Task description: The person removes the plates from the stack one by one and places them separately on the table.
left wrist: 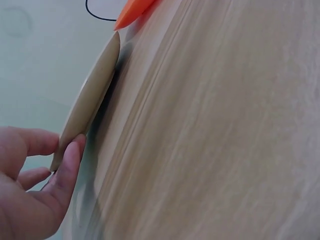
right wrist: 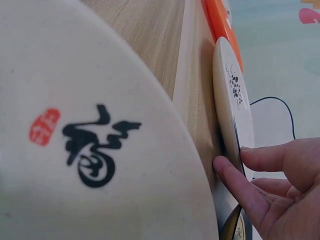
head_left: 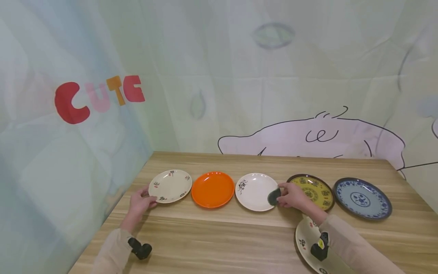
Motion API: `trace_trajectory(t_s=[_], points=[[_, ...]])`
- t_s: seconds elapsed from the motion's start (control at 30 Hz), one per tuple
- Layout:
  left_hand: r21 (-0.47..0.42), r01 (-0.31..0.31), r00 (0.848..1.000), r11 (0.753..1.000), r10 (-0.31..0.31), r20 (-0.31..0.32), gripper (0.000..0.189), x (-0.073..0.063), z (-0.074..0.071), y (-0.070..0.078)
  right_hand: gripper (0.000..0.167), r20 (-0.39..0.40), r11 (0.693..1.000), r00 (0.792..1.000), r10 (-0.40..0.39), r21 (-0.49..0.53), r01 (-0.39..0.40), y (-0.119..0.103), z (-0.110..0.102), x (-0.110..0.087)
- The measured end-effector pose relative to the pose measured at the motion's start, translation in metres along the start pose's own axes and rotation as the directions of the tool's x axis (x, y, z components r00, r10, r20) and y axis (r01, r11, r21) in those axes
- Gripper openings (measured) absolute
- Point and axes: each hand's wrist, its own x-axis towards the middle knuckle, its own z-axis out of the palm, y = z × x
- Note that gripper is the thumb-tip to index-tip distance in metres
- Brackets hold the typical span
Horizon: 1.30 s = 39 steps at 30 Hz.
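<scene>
At the left end of a row of plates, my left hand (head_left: 140,201) pinches the near-left rim of a cream plate (head_left: 171,186) with small red and black marks. The left wrist view shows that plate (left wrist: 92,95) edge-on, its rim between thumb and fingers. My right hand (head_left: 292,196) grips the right rim of a white plate (head_left: 256,192) with a black floral print and a dark green patch. In the right wrist view, thumb and fingers are on either side of this plate's rim (right wrist: 232,100). An orange plate (head_left: 213,189) lies between the two held plates.
Right of the white plate lie a yellow plate (head_left: 311,190) with a dark rim and a blue-patterned plate (head_left: 362,198). Another cream plate (head_left: 304,239) sits nearer, partly hidden by my right forearm. A printed curtain (head_left: 205,114) stands behind the wooden table (head_left: 212,243).
</scene>
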Motion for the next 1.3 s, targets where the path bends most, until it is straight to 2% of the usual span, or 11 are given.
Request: trace_trajectory(t_s=[0.27, 0.5, 0.7, 1.1, 1.3], points=[[0.023, 0.013, 1.000, 1.000, -0.014, 0.020, 0.064, 0.002, -0.002, -0.001, 0.056, -0.005, 1.000, 1.000, 0.008, 0.009, -0.008, -0.002, 0.000, 0.000], [0.162, -0.024, 1.000, 0.986, 0.023, 0.012, 0.060, 0.003, -0.002, -0.005, 0.056, -0.016, 1.000, 1.000, 0.016, -0.001, -0.016, 0.000, 0.003, 0.000], [0.238, -0.008, 1.000, 0.971, 0.009, -0.003, 0.060, 0.004, -0.002, -0.007, 0.057, -0.021, 1.000, 0.999, 0.028, 0.001, -0.028, 0.001, 0.003, 0.000], [0.252, -0.027, 1.000, 0.967, 0.028, -0.001, 0.060, 0.006, -0.004, -0.012, 0.058, 0.013, 0.990, 0.996, 0.090, 0.105, -0.091, 0.003, 0.005, 0.000], [0.248, -0.034, 0.999, 0.968, 0.036, 0.000, 0.061, 0.006, -0.004, -0.013, 0.065, 0.076, 0.977, 0.991, 0.112, 0.174, -0.124, 0.001, 0.005, 0.000]])
